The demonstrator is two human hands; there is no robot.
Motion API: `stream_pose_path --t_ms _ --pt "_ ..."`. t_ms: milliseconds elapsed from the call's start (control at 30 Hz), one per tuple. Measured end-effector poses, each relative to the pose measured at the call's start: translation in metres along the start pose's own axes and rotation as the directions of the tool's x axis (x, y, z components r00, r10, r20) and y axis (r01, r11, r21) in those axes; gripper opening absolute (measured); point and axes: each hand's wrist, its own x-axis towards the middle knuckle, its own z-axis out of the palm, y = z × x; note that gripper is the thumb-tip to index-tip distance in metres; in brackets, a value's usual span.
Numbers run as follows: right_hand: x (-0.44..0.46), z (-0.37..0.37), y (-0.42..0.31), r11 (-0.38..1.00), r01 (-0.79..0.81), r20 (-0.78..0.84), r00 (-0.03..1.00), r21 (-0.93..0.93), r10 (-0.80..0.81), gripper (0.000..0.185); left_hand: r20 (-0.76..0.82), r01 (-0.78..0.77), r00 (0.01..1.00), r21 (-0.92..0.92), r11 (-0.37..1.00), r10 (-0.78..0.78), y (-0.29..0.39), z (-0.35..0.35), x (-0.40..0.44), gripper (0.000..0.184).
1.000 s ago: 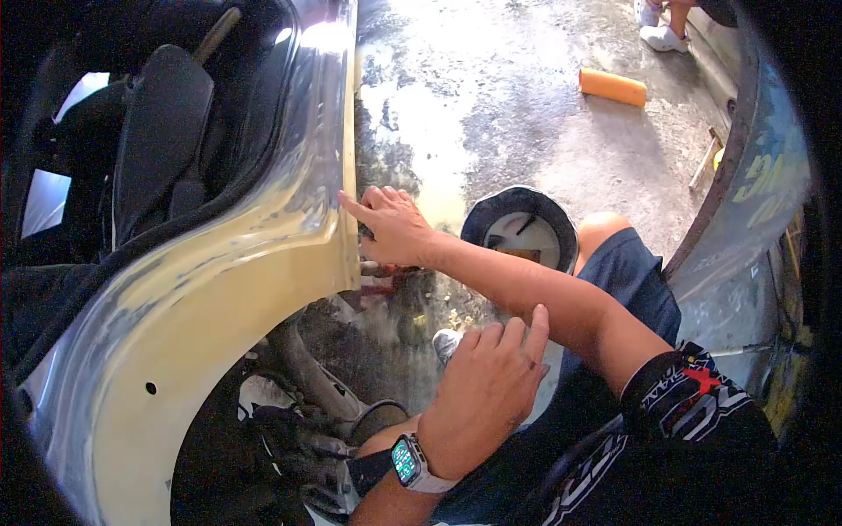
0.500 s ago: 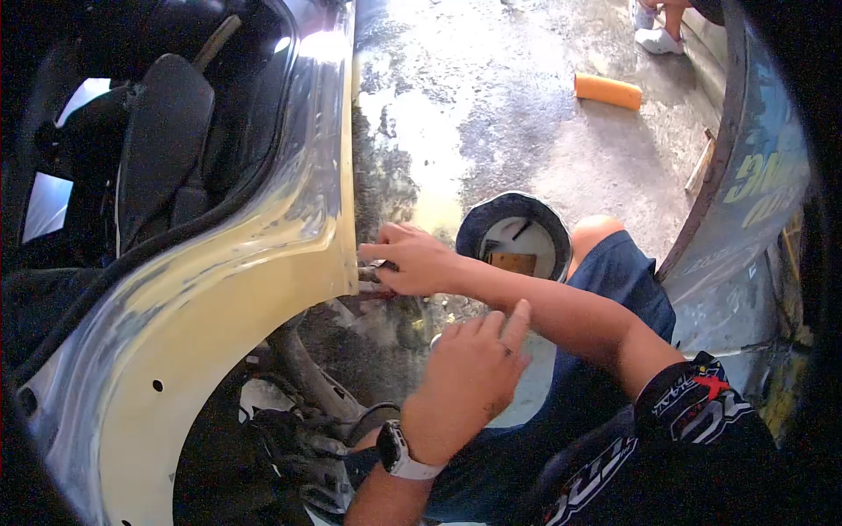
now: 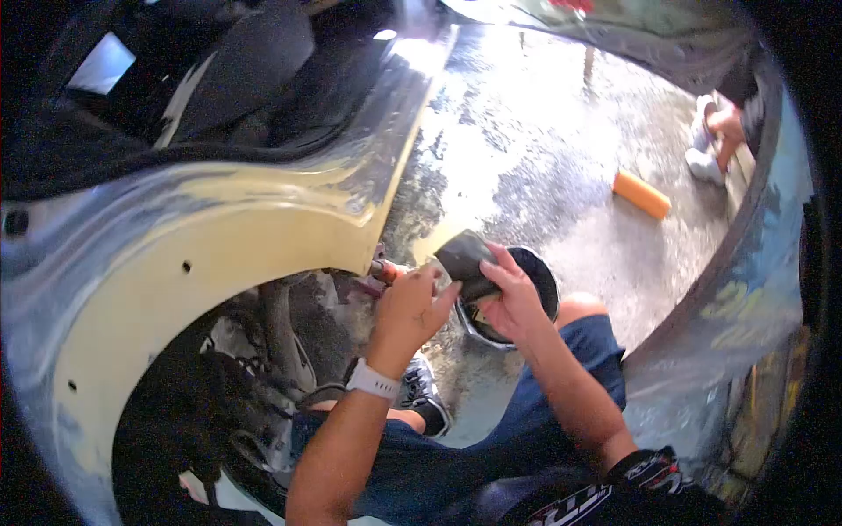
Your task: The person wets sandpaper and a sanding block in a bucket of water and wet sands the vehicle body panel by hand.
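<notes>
A dark grey piece of sandpaper [image 3: 465, 263] is in my right hand [image 3: 519, 300], thumb on top and fingers beneath, above a black bucket [image 3: 537, 272]. My left hand [image 3: 410, 309], with a white watch band on the wrist, is at the sheet's left side. Its thumb is stretched apart from the slightly blurred fingers, close to the sheet's edge. Left of both hands runs a car body panel [image 3: 263, 230] with yellowish filler and grey sanded patches. The bucket's contents are mostly hidden by my right hand and the sheet.
An orange cylinder [image 3: 641, 195] lies on the wet concrete floor [image 3: 544, 140]. Another person's feet in light shoes [image 3: 706, 165] are at the upper right. A curved, scuffed panel [image 3: 728, 298] stands on my right. The dark wheel arch [image 3: 184, 394] opens at lower left.
My right hand has left the panel's lower edge and moved right, now with the sandpaper. My left hand has swung up and left towards the panel. The view has turned and shifted.
</notes>
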Motion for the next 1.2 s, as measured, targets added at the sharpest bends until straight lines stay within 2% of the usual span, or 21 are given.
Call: stream_pose_path --t_ms 33,67,167,200,267,333,433,467,567,667,767,867,967,1033,1100,1167,1200 --pt "-0.006 -0.003 0.003 1.0 -0.003 0.015 1.0 -0.022 0.003 0.031 -0.001 0.034 0.999 -0.09 0.995 -0.034 -0.005 0.015 0.004 0.03" --pt "-0.006 -0.012 0.01 0.998 0.01 -0.036 0.999 -0.069 -0.012 0.03 0.004 0.061 0.998 -0.178 0.982 -0.062 -0.005 0.023 0.007 0.029" --pt "-0.015 -0.035 0.01 0.997 -0.058 -0.04 0.998 -0.054 0.056 0.035 -0.058 0.075 0.995 -0.135 0.988 -0.083 0.008 0.035 -0.002 0.026" --pt "-0.014 -0.039 0.004 0.988 -0.141 -0.082 0.987 -0.07 0.135 0.041 -0.056 0.071 0.995 -0.15 0.986 -0.081 0.008 0.037 -0.005 0.025" --pt "-0.016 -0.045 -0.007 0.955 -0.193 0.032 0.978 -0.226 0.206 0.044 -0.045 0.063 0.996 -0.177 0.982 -0.072 0.008 0.041 -0.009 0.025" --pt "-0.014 -0.063 -0.01 0.923 -0.178 0.116 0.966 -0.342 0.23 0.047 -0.053 0.003 0.999 -0.186 0.982 -0.013 0.002 0.047 -0.007 0.024" --pt "-0.015 -0.066 -0.004 0.942 -0.209 0.088 0.967 -0.264 0.24 0.046 -0.023 0.026 0.999 -0.276 0.961 -0.034 0.006 0.045 -0.008 0.026" --pt "-0.013 -0.072 0.001 0.939 -0.189 0.057 0.975 -0.287 0.214 0.052 -0.108 -0.043 0.994 -0.251 0.967 0.016 0.004 0.047 -0.01 0.029" --pt "-0.016 -0.06 0.006 0.966 -0.124 0.067 0.988 -0.227 0.142 0.061 -0.144 -0.114 0.986 -0.228 0.967 0.082 0.005 0.045 -0.011 0.027" --pt "-0.014 -0.062 0.014 0.965 -0.104 0.055 0.991 -0.24 0.121 0.065 -0.118 0.001 0.992 -0.321 0.947 -0.041 0.01 0.045 -0.015 0.025" --pt "-0.019 -0.055 0.016 0.944 -0.129 0.134 0.975 -0.304 0.176 0.062 -0.025 0.073 0.996 -0.396 0.916 -0.09 0.008 0.049 -0.017 0.025" --pt "-0.018 -0.063 0.024 0.934 -0.195 0.186 0.948 -0.298 0.257 0.059 -0.105 0.018 0.993 -0.326 0.945 -0.055 0.003 0.056 -0.016 0.025" --pt "-0.024 -0.058 0.028 0.892 -0.211 0.052 0.966 -0.4 0.253 0.057 -0.127 0.008 0.99 -0.391 0.92 -0.062 0.003 0.061 -0.017 0.025" --pt "-0.029 -0.045 0.026 0.818 -0.114 0.038 0.986 -0.563 0.164 0.059 -0.02 0.112 0.99 -0.504 0.856 -0.142 -0.004 0.067 -0.015 0.025" --pt "-0.03 -0.044 0.026 0.777 -0.102 0.016 0.99 -0.621 0.143 0.058 0.07 0.178 0.983 -0.62 0.764 -0.172 -0.008 0.069 -0.014 0.026" --pt "-0.026 -0.055 0.03 0.788 -0.176 -0.02 0.979 -0.59 0.203 0.051 0.135 0.21 0.977 -0.743 0.636 -0.164 -0.009 0.068 -0.016 0.027" --pt "-0.025 -0.055 0.027 0.818 -0.183 0.013 0.974 -0.545 0.227 0.043 0.106 0.192 0.979 -0.768 0.611 -0.174 -0.008 0.068 -0.018 0.026"
